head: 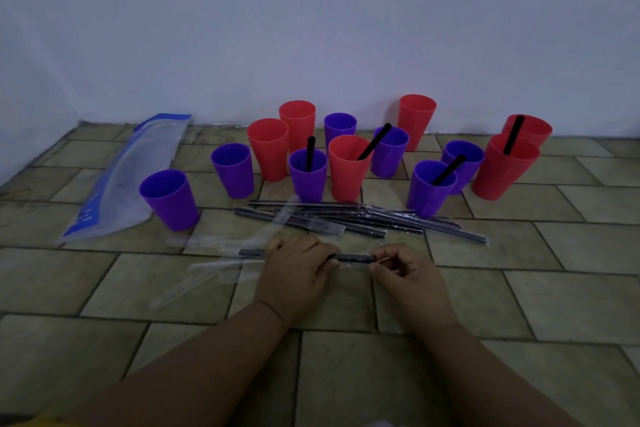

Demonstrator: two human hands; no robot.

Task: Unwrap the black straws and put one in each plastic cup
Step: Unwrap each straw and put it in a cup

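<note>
Head view, dim light. Left hand [294,274] is curled over the middle of one black straw [353,257]. Right hand [405,274] pinches its right end between thumb and fingertips. The straw lies level, just above the tiled floor [346,374], crosswise between both hands, with its left end sticking out past the left knuckles. It's a thin rigid tube with a greyish sheen (looks like film wrap still on, too blurred to be sure).

Just beyond the hands: loose pile of wrapped straws [346,218] in glossy clear sleeves. Left of the hands: empty wrappers [207,267], clear, limp, crinkled.

Behind: smooth tapered plastic cups [232,173], purple and red, upright. Four hold a bare matte straw:
- purple cup [308,180]
- red cup [348,177]
- second purple cup [429,198]
- far-right red cup [498,177]

Flat blue-and-clear bag [131,177] at left, near the wall [311,28].
</note>
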